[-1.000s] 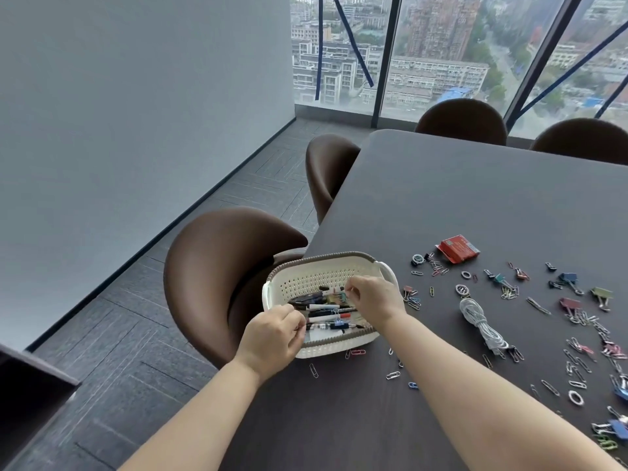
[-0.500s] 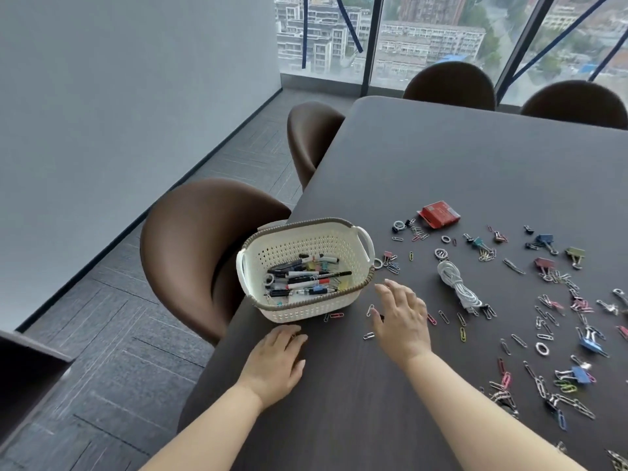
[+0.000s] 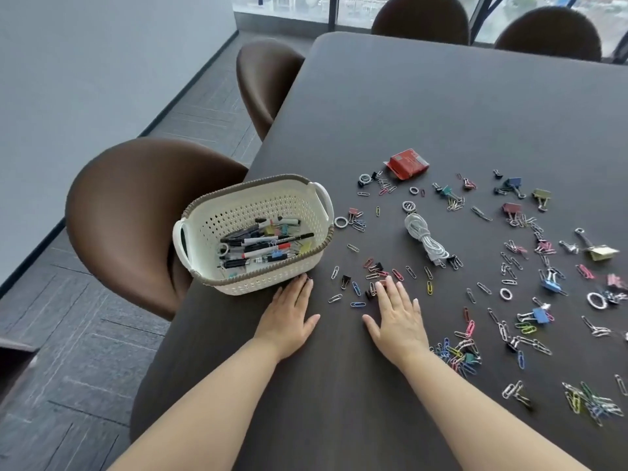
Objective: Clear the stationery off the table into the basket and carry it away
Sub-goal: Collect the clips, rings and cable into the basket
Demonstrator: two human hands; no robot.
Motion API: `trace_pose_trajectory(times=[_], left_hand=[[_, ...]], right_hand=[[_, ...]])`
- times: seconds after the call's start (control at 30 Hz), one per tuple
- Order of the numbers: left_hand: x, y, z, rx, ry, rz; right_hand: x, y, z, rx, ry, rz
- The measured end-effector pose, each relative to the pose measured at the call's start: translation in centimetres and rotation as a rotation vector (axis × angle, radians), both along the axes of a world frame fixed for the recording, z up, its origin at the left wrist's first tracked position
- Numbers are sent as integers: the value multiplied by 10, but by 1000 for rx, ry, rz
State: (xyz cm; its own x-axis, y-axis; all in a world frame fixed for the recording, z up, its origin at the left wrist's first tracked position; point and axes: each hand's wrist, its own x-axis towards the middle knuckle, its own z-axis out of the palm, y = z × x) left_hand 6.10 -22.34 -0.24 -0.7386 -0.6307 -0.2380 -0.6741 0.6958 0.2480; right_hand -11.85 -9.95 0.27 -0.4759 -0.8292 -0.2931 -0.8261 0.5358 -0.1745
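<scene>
Both hands lie flat on the dark table (image 3: pixel 441 96), fingers straight, holding nothing. The left hand (image 3: pixel 292 317) has its fingertips just at the near wall of the basket (image 3: pixel 258 287); the right hand (image 3: pixel 396 317) has its fingertips among loose paper clips (image 3: pixel 356 289). The white basket sits at the table's left edge beside a brown chair (image 3: pixel 142 205), with pens (image 3: pixel 261 242) and a few clips inside. Farther right lie a coiled white cable (image 3: pixel 424 239), binder clips (image 3: pixel 513 185) and a red box (image 3: pixel 407 163).

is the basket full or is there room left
Partly full: markers lie across the floor of the basket; its perforated walls stand bare above them.
</scene>
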Motion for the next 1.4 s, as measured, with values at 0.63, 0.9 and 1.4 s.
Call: trace_pose_trajectory(times=[0.63, 0.9, 1.4], left_hand=[[-129, -35, 7, -68, 40, -52], [-206, -75, -9, -47, -123, 99], [-82, -5, -7, -62, -6, -274]], right_hand=[[-106, -80, 15, -67, 129, 114], [-170, -77, -1, -45, 56, -3], [-117, -94, 86, -683, -249, -27]])
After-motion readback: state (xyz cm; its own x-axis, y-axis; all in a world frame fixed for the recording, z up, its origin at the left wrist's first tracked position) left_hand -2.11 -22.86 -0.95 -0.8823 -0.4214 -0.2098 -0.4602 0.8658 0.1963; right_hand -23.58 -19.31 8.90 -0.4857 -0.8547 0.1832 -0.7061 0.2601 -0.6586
